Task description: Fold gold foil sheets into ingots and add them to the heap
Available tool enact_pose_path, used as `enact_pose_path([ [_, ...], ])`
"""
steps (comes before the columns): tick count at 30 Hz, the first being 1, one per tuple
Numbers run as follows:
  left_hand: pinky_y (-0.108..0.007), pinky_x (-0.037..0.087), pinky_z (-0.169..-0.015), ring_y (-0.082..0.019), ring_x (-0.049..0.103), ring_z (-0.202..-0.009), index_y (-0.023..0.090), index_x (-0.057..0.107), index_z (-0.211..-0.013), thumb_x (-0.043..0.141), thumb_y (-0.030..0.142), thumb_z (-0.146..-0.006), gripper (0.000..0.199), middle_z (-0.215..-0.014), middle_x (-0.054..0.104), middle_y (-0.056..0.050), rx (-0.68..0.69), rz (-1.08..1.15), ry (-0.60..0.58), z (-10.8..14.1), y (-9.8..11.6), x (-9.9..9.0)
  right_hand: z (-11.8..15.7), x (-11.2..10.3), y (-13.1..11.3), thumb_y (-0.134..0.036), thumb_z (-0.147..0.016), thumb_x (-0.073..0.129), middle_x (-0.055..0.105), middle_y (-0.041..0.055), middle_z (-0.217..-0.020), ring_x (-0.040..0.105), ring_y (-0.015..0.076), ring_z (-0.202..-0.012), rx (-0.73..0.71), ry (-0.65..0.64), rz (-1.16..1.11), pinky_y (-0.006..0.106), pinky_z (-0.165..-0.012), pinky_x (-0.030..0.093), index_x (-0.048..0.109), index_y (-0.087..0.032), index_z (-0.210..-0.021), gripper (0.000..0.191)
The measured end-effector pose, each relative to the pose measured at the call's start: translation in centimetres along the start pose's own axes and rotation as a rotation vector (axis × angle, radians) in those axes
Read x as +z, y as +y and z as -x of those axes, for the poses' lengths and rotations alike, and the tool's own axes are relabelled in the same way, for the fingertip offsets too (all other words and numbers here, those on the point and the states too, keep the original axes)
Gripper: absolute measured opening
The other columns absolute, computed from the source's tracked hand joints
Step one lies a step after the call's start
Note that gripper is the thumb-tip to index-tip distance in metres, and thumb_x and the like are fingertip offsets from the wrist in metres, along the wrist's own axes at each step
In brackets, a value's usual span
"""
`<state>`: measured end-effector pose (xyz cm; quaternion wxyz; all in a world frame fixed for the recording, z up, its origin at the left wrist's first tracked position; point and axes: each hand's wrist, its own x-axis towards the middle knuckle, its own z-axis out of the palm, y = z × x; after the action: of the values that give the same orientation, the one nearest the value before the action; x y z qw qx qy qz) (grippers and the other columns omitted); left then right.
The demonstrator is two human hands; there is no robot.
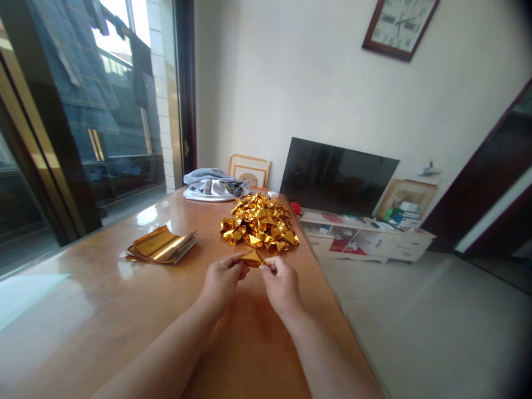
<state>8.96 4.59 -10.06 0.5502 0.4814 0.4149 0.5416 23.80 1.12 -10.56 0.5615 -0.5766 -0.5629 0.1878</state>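
Note:
My left hand (222, 280) and my right hand (282, 284) hold a small piece of folded gold foil paper (251, 259) between them, pinched at its two ends above the table. Just beyond my fingers lies a heap of folded gold paper pieces (258, 226), its near edge close to the held piece. To the left, a stack of flat gold-faced paper sheets (161, 246) rests on the polished wooden table (95, 299). Neither hand touches the heap or the stack.
A folded grey cloth (214, 186) and a framed picture (249, 170) stand at the table's far end. The table's right edge drops to a tiled floor, with a television (338, 174) on a low white cabinet (366, 238) beyond. Glass doors run along the left.

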Motion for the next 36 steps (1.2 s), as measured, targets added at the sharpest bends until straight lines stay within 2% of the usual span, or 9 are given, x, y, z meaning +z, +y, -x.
enact_pose_path([
  [9,-0.029,0.052,-0.071,-0.018,0.066,-0.075,0.013,0.079,-0.104,0.073,0.029,-0.07,0.038,-0.086,0.077,-0.009,0.008,-0.047,-0.002,-0.38,-0.38,-0.32,0.47,-0.02,-0.42,-0.027,-0.087,0.052,0.067,0.003,-0.071,0.058,0.0176,-0.069,-0.134,-0.044,0.105,0.024,-0.059,0.042,0.072,-0.02,-0.081,0.022],
  [13,-0.029,0.052,-0.071,-0.017,0.066,-0.075,0.011,0.079,-0.103,0.072,0.028,-0.071,0.037,-0.084,0.076,-0.01,-0.01,-0.033,0.007,-0.17,0.05,-0.26,0.2,-0.11,-0.32,-0.028,-0.086,0.055,0.073,0.0043,-0.081,0.064,0.0189,-0.073,-0.064,-0.013,0.031,0.027,-0.066,0.048,0.072,-0.019,-0.093,0.02],
  [16,-0.028,0.053,-0.072,-0.017,0.066,-0.076,0.01,0.079,-0.102,0.07,0.027,-0.072,0.036,-0.084,0.076,-0.01,-0.024,-0.025,0.023,0.05,0.34,-0.15,0.08,-0.25,-0.31,-0.029,-0.084,0.057,0.073,0.0031,-0.078,0.064,0.0187,-0.07,-0.013,-0.002,0.021,0.027,-0.065,0.048,0.07,-0.02,-0.088,0.016],
  [23,-0.029,0.053,-0.072,-0.017,0.066,-0.074,0.011,0.08,-0.099,0.069,0.026,-0.071,0.033,-0.085,0.076,-0.01,-0.034,-0.056,0.012,-0.05,0.2,-0.18,0.35,-0.13,-0.52,-0.03,-0.087,0.053,0.065,0.0009,-0.067,0.059,0.0173,-0.066,-0.095,-0.028,0.077,0.024,-0.057,0.04,0.068,-0.021,-0.076,0.02],
  [28,-0.028,0.053,-0.071,-0.016,0.066,-0.073,0.011,0.08,-0.096,0.069,0.025,-0.071,0.03,-0.085,0.076,-0.01,-0.05,-0.059,-0.01,-0.08,0.28,-0.27,0.2,-0.3,-0.48,-0.033,-0.086,0.056,0.07,0.0025,-0.073,0.061,0.0182,-0.066,-0.055,-0.029,0.048,0.026,-0.06,0.044,0.07,-0.02,-0.083,0.019],
  [31,-0.028,0.053,-0.071,-0.016,0.067,-0.072,0.011,0.076,-0.103,0.07,0.023,-0.072,0.034,-0.087,0.076,-0.01,-0.08,-0.041,-0.042,0.04,0.38,-0.13,0.06,-0.56,-0.38,-0.034,-0.087,0.055,0.07,0.0018,-0.071,0.06,0.018,-0.064,-0.041,-0.023,0.092,0.026,-0.058,0.041,0.068,-0.02,-0.078,0.021],
  [34,-0.031,0.055,-0.072,-0.017,0.069,-0.074,0.011,0.067,-0.115,0.071,0.019,-0.072,0.044,-0.091,0.076,-0.011,-0.119,0.01,-0.011,0.14,0.45,0.1,-0.03,-0.65,-0.14,-0.035,-0.087,0.055,0.069,0.0013,-0.068,0.059,0.0177,-0.063,-0.028,0.001,0.136,0.025,-0.056,0.039,0.065,-0.021,-0.072,0.023],
  [36,-0.032,0.056,-0.074,-0.019,0.071,-0.075,0.012,0.063,-0.111,0.072,0.017,-0.072,0.04,-0.089,0.076,-0.011,-0.122,0.03,0.023,0.2,0.44,0.22,-0.06,-0.6,0.04,-0.035,-0.087,0.055,0.069,0.0015,-0.067,0.059,0.0179,-0.062,-0.012,0.015,0.138,0.025,-0.056,0.038,0.063,-0.021,-0.07,0.024],
])
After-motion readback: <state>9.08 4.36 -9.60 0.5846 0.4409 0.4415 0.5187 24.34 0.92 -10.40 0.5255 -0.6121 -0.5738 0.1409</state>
